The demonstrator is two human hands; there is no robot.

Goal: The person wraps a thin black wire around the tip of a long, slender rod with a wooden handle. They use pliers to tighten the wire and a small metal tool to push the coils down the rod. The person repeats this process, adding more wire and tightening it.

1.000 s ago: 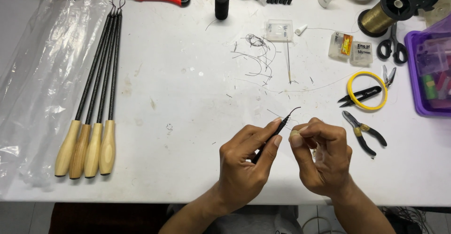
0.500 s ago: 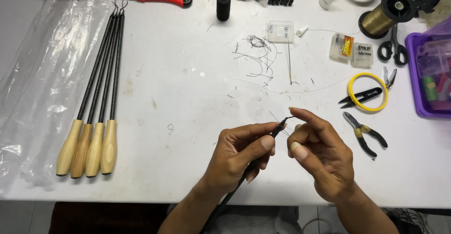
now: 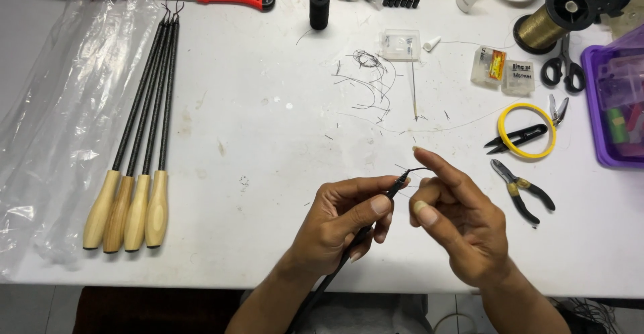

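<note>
Pinching thin black rod (image 3: 376,206) in left hand (image 3: 339,223) grip | right hand (image 3: 463,223) fingers touching rod's tip, grip unclear

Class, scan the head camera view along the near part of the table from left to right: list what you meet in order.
Clear plastic sheet → four wooden-handled rods → left hand holding a thin black rod → right hand → pliers → purple tray.
</note>
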